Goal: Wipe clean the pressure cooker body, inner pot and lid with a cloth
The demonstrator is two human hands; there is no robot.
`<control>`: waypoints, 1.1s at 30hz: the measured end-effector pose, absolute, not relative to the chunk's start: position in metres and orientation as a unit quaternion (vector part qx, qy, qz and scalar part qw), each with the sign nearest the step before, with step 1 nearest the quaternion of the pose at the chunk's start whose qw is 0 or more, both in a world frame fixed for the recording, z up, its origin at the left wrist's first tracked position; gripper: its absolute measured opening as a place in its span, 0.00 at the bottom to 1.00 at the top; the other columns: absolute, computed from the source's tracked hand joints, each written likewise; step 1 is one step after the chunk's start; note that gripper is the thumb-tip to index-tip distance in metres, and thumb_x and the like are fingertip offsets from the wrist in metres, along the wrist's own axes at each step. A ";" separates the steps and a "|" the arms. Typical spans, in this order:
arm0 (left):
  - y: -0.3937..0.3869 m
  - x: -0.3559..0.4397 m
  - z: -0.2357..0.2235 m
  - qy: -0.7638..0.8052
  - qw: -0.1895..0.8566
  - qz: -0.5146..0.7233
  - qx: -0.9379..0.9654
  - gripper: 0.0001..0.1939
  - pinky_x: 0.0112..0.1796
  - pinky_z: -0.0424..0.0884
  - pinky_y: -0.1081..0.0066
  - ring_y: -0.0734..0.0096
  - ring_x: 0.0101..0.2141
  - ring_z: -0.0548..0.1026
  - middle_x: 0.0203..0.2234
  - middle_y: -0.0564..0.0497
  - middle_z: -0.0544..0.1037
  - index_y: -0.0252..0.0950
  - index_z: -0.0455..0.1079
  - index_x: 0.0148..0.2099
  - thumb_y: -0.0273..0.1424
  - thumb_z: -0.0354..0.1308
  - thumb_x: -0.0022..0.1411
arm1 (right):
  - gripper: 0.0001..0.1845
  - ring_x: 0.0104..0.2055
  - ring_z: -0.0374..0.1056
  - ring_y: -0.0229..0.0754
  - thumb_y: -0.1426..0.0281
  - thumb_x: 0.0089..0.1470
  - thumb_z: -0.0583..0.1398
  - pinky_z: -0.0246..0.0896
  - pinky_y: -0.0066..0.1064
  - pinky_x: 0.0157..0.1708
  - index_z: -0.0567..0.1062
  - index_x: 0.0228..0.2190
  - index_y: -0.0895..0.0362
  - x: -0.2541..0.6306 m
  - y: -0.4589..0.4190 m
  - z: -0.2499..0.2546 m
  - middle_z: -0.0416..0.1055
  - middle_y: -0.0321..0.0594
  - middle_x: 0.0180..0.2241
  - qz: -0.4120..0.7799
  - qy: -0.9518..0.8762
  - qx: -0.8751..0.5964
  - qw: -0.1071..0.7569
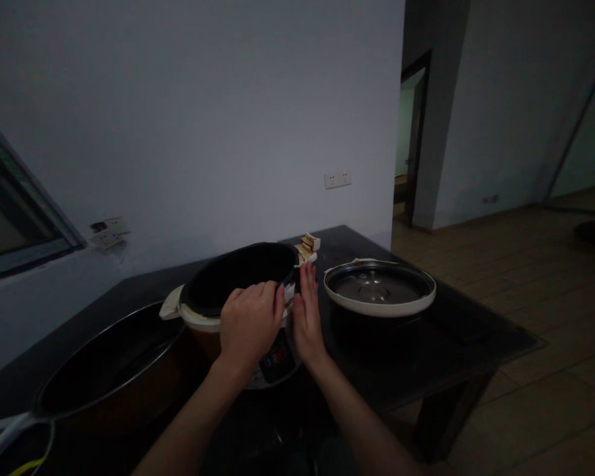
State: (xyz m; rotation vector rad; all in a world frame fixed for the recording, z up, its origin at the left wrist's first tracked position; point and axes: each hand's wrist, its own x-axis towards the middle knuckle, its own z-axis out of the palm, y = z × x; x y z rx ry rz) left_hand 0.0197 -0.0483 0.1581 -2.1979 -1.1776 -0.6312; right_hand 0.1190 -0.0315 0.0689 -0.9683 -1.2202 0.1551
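A rice cooker (pixel 205 322) with a deep black inner pot (pixel 213 281) stands uncovered on the dark table, its control panel facing me. My left hand (pixel 252 322) is curled at the front rim, knuckles up. By its fingertips shows a small white piece (pixel 288 293); I cannot tell whether it is paper or part of the rim. Straight-fingered, my right hand (pixel 308 316) is held flat on edge at the cooker's right side, close to that piece. Its palm faces the left hand. Right of the hands lies a round lid (pixel 381 307) with a pale rim and dark centre.
A wide dark pan (pixel 114 357) with a pale handle (pixel 2 436) stands left of the cooker. Behind the cooker is a stained, cream-coloured part (pixel 307 248). The table's right corner (pixel 538 342) juts over the tiled floor. A wall with sockets (pixel 337 180) rises behind.
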 end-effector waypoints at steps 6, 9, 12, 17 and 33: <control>-0.035 0.004 0.160 -0.425 0.279 -0.233 -0.829 0.20 0.35 0.61 0.65 0.64 0.31 0.75 0.28 0.47 0.78 0.37 0.70 0.32 0.33 0.38 0.68 | 0.30 0.68 0.37 0.40 0.56 0.63 0.43 0.34 0.47 0.64 0.49 0.63 0.51 0.121 -0.002 0.057 0.43 0.38 0.66 0.112 -0.470 -0.467 0.741; -0.025 -0.005 0.159 -0.417 0.266 -0.235 -0.837 0.20 0.36 0.62 0.65 0.65 0.32 0.76 0.31 0.47 0.80 0.37 0.70 0.34 0.33 0.38 0.68 | 0.36 0.68 0.37 0.42 0.51 0.60 0.44 0.33 0.46 0.64 0.50 0.63 0.57 0.114 0.000 0.023 0.43 0.44 0.66 0.181 -0.395 -0.498 0.751; -0.017 -0.013 0.157 -0.409 0.251 -0.243 -0.843 0.20 0.37 0.63 0.65 0.64 0.34 0.76 0.34 0.47 0.80 0.37 0.71 0.35 0.34 0.39 0.68 | 0.42 0.68 0.36 0.45 0.47 0.57 0.46 0.33 0.46 0.64 0.49 0.63 0.61 0.103 -0.011 -0.008 0.39 0.48 0.66 0.285 -0.312 -0.516 0.745; -0.007 -0.023 0.156 -0.387 0.231 -0.253 -0.856 0.20 0.38 0.64 0.65 0.64 0.35 0.76 0.37 0.47 0.81 0.36 0.73 0.37 0.34 0.40 0.68 | 0.38 0.69 0.29 0.43 0.49 0.58 0.46 0.30 0.47 0.65 0.46 0.64 0.54 0.070 -0.050 -0.029 0.32 0.38 0.67 0.370 -0.282 -0.493 0.735; 0.005 -0.029 0.148 -0.328 0.262 -0.318 -0.850 0.18 0.33 0.65 0.65 0.64 0.30 0.77 0.32 0.48 0.81 0.36 0.73 0.35 0.33 0.43 0.66 | 0.30 0.68 0.35 0.43 0.76 0.61 0.44 0.37 0.51 0.64 0.50 0.63 0.45 0.115 -0.018 0.045 0.42 0.35 0.67 -0.031 -0.597 -0.420 0.683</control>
